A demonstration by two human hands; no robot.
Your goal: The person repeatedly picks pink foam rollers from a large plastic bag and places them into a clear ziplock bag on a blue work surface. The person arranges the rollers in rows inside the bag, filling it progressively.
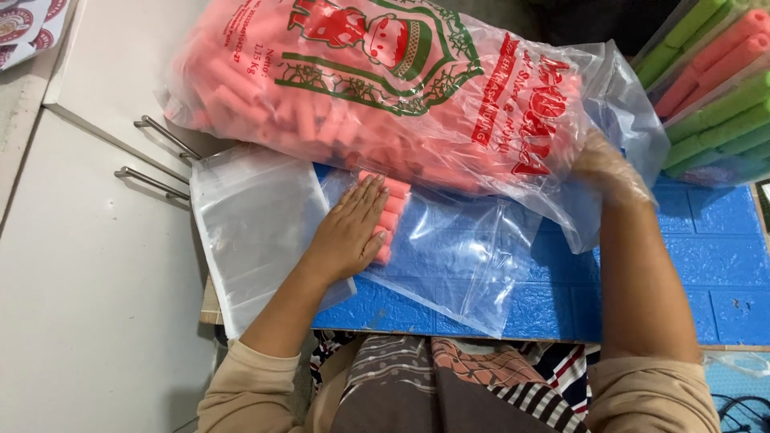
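My left hand [350,231] lies flat, fingers together, on a row of pink snack sticks [391,210] inside a small clear plastic bag [453,256] on the blue brick-pattern table top [706,265]. My right hand [608,172], in a thin clear glove, reaches into the open mouth of a big clear bag [385,88] full of pink sticks, printed in red and green. Whether it grips any sticks is hidden by the plastic.
A stack of empty clear bags [253,228] lies at the left table edge. White cabinet doors with metal handles [152,183] stand on the left. Packs of green and pink sticks [714,88] lie at the upper right.
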